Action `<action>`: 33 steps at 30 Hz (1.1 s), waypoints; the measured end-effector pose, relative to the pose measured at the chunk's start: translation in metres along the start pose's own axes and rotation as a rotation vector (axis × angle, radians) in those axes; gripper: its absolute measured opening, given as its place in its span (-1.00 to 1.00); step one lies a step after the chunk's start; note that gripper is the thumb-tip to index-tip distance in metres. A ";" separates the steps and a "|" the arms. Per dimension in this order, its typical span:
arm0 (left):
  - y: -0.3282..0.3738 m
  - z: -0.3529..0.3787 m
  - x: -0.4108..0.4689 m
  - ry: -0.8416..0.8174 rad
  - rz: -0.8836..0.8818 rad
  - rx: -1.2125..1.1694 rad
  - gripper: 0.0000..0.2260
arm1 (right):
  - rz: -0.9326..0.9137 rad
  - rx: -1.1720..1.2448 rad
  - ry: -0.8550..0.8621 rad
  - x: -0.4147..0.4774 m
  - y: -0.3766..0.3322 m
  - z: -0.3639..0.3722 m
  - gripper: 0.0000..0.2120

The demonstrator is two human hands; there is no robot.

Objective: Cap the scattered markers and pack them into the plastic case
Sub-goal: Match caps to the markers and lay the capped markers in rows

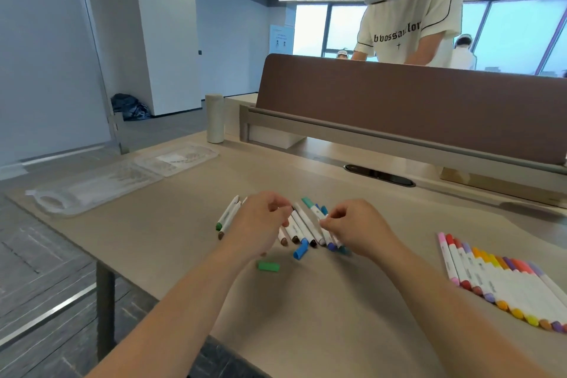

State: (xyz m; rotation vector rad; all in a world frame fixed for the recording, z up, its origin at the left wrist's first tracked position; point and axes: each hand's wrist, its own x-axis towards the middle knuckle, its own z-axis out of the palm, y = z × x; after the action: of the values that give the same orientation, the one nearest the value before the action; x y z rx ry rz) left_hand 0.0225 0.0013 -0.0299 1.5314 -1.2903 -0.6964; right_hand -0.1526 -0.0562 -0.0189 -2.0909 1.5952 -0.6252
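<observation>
Head view, hands
Left hand [260, 221]: we log it over the left part of the marker cluster [302, 227], fingers curled down toward the barrels; we cannot tell whether they hold one.
Right hand [352, 224]: thumb and fingertips are pressed together on the white barrel of the teal-capped marker [311, 207], at the right edge of the cluster.

Head view, task items
Marker cluster: we count several white-barrelled markers lying close together and fanned out between the two hands, with brown, black, blue and purple ends toward us.
Marker pair [228, 215]: two markers lie side by side just left of the left hand, one green-ended, one brown-ended.
Green cap [268, 265]: it lies loose on the table [337, 316], near the left wrist.
Blue cap [300, 250]: it lies loose at the near edge of the cluster.
Sorted row [503, 282]: we see markers laid touching in a row at the right, well apart from the hands, in pink, red, orange, yellow and purple.
Plastic case [129, 176]: it is clear and lies opened flat at the far left of the table, well apart from the markers.

Head view, surroundings
Bottle [214, 118]: a pale cylinder stands upright behind the case.
Divider panel [399, 95]: a brown panel runs along the far edge.
Person [408, 27]: someone stands beyond the panel in a cream T-shirt and a headset.
</observation>
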 end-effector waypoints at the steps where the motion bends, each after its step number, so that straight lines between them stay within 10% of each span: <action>1: 0.000 0.000 0.001 -0.011 0.001 0.016 -0.89 | 0.015 -0.049 -0.009 0.008 0.000 0.004 -0.81; 33: -0.048 -0.080 0.027 0.172 -0.142 0.410 -0.87 | -0.127 -0.044 -0.158 0.027 -0.074 0.061 -0.87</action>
State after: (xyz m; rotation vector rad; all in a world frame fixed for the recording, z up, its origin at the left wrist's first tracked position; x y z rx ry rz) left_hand 0.1192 -0.0010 -0.0406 1.9837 -1.2524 -0.3892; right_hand -0.0529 -0.0606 -0.0212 -2.2275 1.4110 -0.4569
